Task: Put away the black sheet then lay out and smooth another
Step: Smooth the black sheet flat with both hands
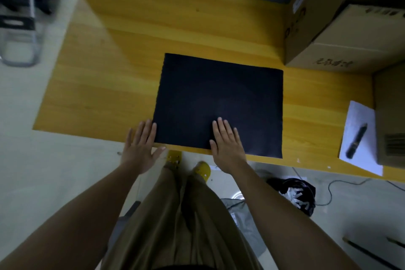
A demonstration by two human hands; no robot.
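A black rectangular sheet (219, 98) lies flat on the yellow wooden table (122, 55), its near edge along the table's front edge. My right hand (226, 142) rests flat on the sheet's near part, fingers spread. At the sheet's near left corner my left hand (141, 146) is open, fingertips touching the left edge, palm over the table's front edge. Neither hand grips anything.
Cardboard boxes (341, 28) are stacked at the table's back right, another box (392, 116) at the right edge. A white paper (357, 123) with a dark pen (356, 140) lies near it. A chair (22, 17) stands left; bags and cables lie on the floor.
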